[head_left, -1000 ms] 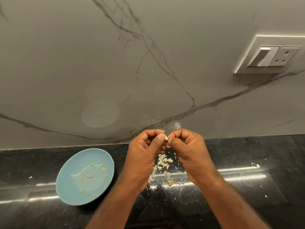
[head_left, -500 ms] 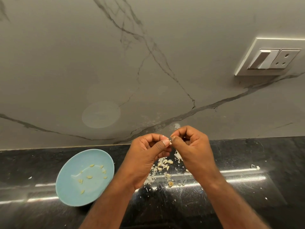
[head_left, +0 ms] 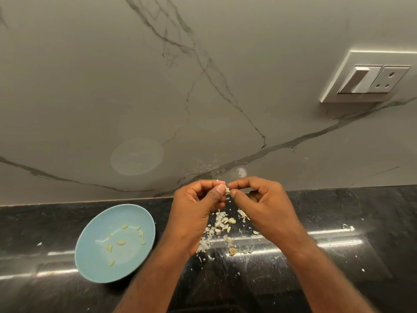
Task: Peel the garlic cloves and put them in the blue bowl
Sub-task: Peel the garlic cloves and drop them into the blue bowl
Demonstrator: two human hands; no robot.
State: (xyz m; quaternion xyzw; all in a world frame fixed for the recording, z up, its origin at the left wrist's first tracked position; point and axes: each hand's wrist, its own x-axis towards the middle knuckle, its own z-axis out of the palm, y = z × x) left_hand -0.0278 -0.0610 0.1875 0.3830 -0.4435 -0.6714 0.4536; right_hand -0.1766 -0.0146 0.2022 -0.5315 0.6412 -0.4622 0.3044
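Observation:
A small pale garlic clove [head_left: 227,189] is pinched between the fingertips of both hands, above the black counter. My left hand [head_left: 195,208] grips it with thumb and forefinger. My right hand [head_left: 264,204] meets it from the right, thumb and forefinger on the clove's skin. Under the hands lies a heap of unpeeled cloves and papery skins [head_left: 222,227]. The blue bowl [head_left: 90,263] sits to the left on the counter and holds several peeled cloves [head_left: 121,242].
The black stone counter [head_left: 338,256] is littered with skin flakes around the heap and at the right [head_left: 348,227]. A marble backsplash rises right behind the hands. A white switch and socket plate [head_left: 370,77] is on the wall at the upper right.
Both hands have risen slightly toward the wall with the clove still between them. The right fingers have loosened and spread a little. The bowl and heap have not moved.

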